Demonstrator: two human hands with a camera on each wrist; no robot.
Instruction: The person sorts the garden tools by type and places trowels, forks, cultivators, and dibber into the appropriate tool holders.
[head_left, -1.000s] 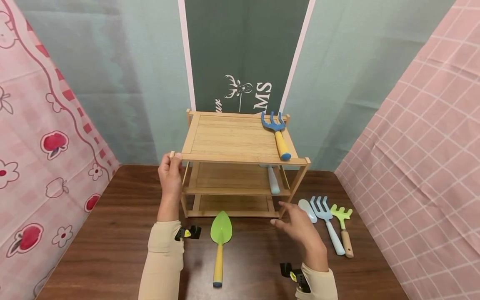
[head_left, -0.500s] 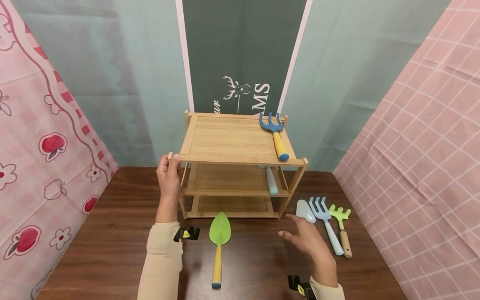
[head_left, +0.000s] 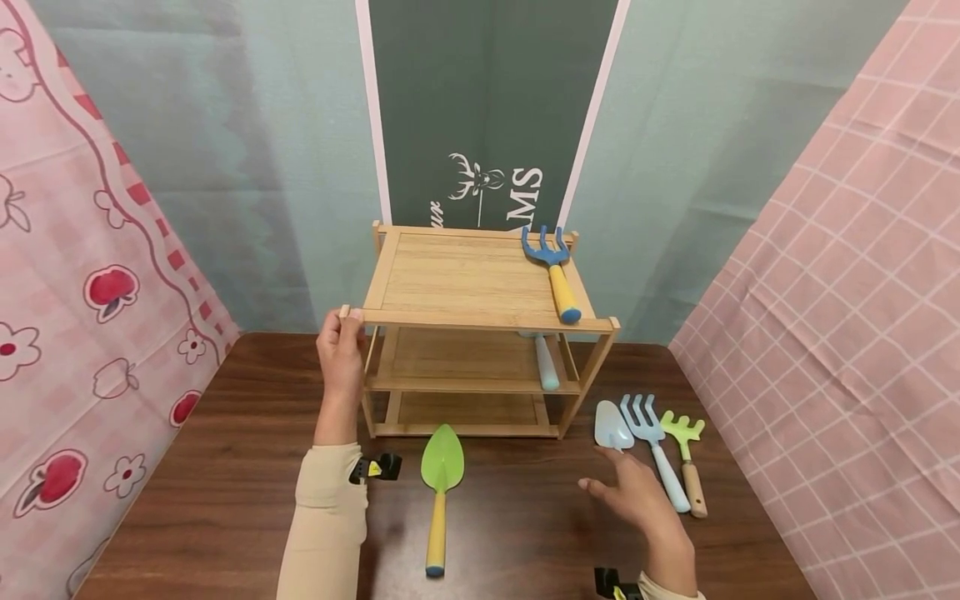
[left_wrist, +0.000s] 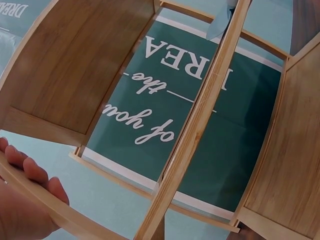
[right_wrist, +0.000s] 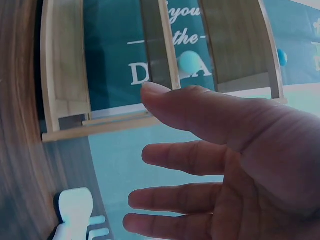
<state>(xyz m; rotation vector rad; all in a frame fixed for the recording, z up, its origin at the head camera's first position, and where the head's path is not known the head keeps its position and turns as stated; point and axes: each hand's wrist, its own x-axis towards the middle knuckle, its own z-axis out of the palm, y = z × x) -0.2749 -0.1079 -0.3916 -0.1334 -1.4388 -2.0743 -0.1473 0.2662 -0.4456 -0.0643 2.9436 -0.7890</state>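
My left hand (head_left: pixel 341 346) grips the front left upright of a three-tier wooden shelf (head_left: pixel 465 317); in the left wrist view its fingers (left_wrist: pixel 35 172) curl over the rail. My right hand (head_left: pixel 637 492) hovers with fingers spread and holds nothing. Just beyond its fingertips lies a pale blue trowel (head_left: pixel 612 423), whose handle the hand hides. A blue hand rake with a yellow handle (head_left: pixel 559 283) lies on the top shelf at the right. Another tool with a pale blue handle (head_left: pixel 547 363) rests on the middle shelf, its head mostly hidden.
A green trowel with a yellow handle (head_left: pixel 437 500) lies in front of the shelf. Right of the pale trowel are a light blue rake (head_left: pixel 656 454) and a green rake with a wooden handle (head_left: pixel 688 467). Pink cloths (head_left: pixel 832 275) hang on both sides of the brown table (head_left: pixel 225 467).
My right hand has drawn away from the shelf's front right leg, moving right and nearer to me, towards the pale blue trowel. My left hand has kept its grip on the shelf.
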